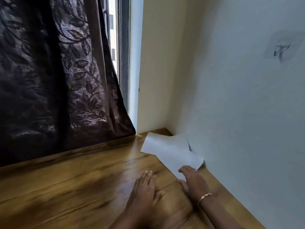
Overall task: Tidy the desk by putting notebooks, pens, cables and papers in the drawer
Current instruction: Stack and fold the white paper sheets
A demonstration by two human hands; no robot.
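Looking down from head height at a wooden desk (74,187) pushed into the corner of a room. A white sheet of paper (166,149) lies at the desk's far right corner. Its right edge curls up slightly where it meets the white wall (239,104) along the desk's right side. There may be more than one sheet; the blur makes this hard to tell.

The right hand (193,179) lies flat on the near end of the paper, fingers stretched out and close together, gripping nothing. It wears a ring (196,170) on one finger and a thin gold bracelet (204,196) at the wrist.

The left hand (145,184) is just beside it on bare wood, off the paper, palm down with fingers straight and empty. Whether it touches the desk or hovers over it cannot be told.

A dark curtain (49,71) with a leaf pattern hangs along the desk's far edge, with a strip of bright window (113,38) beside it. A clear adhesive hook (280,48) is stuck on the wall.
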